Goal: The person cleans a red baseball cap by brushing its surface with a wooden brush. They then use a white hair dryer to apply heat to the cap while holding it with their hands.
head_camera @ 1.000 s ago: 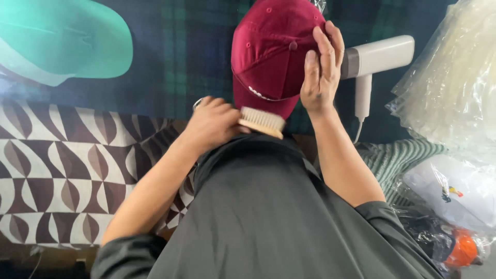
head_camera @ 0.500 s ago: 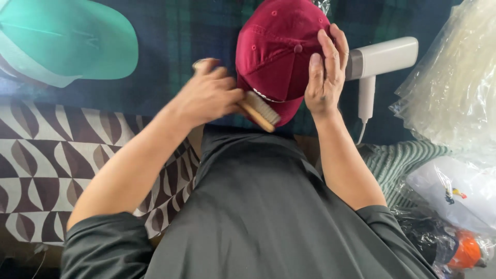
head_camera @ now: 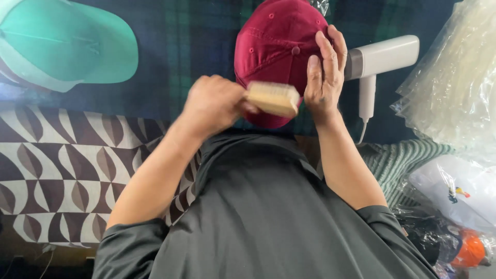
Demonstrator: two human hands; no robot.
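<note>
**Brush at the cap's near edge**

I see my left hand [head_camera: 214, 106] closed around a wooden brush [head_camera: 273, 98], blurred, its long axis lying crosswise over the near edge of the maroon cap [head_camera: 279, 51]. My right hand [head_camera: 325, 72] presses open-palmed on the cap's right side, steadying it on the dark plaid cloth [head_camera: 186, 46]; the crown lies beyond the brush, away from me

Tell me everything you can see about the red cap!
The dark red cap looks like soft cotton, with stitched panels, small eyelets and a button on top. It sits crown-up on dark plaid cloth. The right hand steadies its side, and the left hand presses a blurry wooden brush against its lower edge.
</note>
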